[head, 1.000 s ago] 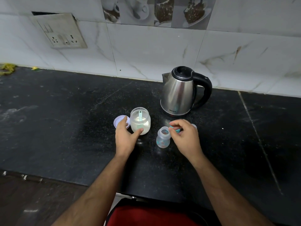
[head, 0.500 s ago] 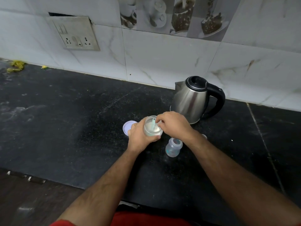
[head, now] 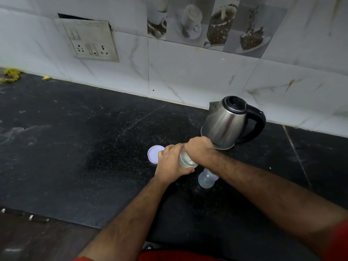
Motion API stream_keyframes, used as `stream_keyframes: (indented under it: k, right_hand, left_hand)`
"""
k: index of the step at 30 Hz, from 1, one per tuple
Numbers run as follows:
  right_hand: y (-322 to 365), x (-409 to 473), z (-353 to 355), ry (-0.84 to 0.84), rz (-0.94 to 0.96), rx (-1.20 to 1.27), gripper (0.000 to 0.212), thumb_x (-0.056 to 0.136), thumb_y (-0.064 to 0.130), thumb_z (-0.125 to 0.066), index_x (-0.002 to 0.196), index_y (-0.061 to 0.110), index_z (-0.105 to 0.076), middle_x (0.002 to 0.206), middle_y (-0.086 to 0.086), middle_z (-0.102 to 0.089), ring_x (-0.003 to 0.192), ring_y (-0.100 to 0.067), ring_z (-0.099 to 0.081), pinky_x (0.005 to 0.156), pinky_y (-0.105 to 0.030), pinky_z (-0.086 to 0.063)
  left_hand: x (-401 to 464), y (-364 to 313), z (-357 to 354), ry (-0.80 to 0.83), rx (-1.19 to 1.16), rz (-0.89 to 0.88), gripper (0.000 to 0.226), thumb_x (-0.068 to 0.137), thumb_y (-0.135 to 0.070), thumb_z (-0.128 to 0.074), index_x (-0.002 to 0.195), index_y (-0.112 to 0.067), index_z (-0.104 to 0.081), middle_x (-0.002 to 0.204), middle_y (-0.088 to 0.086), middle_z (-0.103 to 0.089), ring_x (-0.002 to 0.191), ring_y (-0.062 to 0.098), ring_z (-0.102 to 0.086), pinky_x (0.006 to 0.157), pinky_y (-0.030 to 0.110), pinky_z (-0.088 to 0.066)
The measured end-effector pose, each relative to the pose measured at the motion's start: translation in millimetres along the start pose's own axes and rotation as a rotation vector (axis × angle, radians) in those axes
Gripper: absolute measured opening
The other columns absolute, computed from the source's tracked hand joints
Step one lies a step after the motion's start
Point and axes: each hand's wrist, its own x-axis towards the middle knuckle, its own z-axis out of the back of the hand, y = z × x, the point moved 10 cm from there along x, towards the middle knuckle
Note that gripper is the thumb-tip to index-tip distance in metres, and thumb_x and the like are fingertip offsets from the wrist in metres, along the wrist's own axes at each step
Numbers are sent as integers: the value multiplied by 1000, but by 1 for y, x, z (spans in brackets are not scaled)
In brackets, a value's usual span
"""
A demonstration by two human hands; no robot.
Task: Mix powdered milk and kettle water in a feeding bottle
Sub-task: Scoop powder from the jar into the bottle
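Feeding bottle [head: 207,178] stands uncapped on the black counter [head: 94,147], just right of the powder jar [head: 186,161] and partly under the person's right forearm; its body is clear, seemingly empty, mouth facing up. Left hand [head: 171,163] is wrapped around the jar, judged to be steadying it. Right hand [head: 199,147] is bunched over the jar's mouth, probably working a scoop inside; what it grips is hidden, so this cannot be confirmed. Jar lid [head: 153,153] lies flat to the left, clear of the work. Kettle [head: 226,123] waits behind, lid closed, within reach for pouring.
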Motion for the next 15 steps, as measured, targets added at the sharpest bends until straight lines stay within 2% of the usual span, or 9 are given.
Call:
stream_keyframes:
  k: [6, 10, 13, 15]
  right_hand:
    - [-4, -13, 1, -2, -18, 52, 18, 95, 12, -54, 108, 13, -67, 110, -2, -68, 102, -23, -66, 67, -32, -42]
    - [-12, -29, 13, -73, -16, 142, 9, 88, 13, -59, 93, 16, -66, 94, -3, -65, 80, -23, -59, 61, -32, -42]
    - [-18, -43, 19, -150, -19, 287, 8, 87, 19, -57, 91, 16, -64, 95, -2, -61, 83, -23, -60, 61, -33, -42]
    - [-25, -52, 21, -197, -68, 365, 11, 89, 21, -54, 92, 17, -64, 96, 0, -61, 87, -23, -61, 63, -33, -39]
  left_hand:
    - [-1, 2, -3, 15, -4, -3, 89, 56, -50, -86, 135, -34, -47, 130, -16, -56, 125, 12, -47, 100, 35, -32]
    - [-5, 9, 0, 3, -130, 16, 80, 57, -48, -85, 128, -39, -47, 118, -19, -64, 112, 6, -59, 98, 38, -40]
    - [-12, 16, 1, -8, -268, 15, 79, 58, -39, -88, 125, -43, -47, 115, -22, -65, 108, 0, -61, 98, 38, -48]
    - [-16, 17, 0, -1, -327, 3, 78, 59, -32, -90, 122, -50, -47, 116, -28, -63, 109, -3, -60, 96, 30, -50]
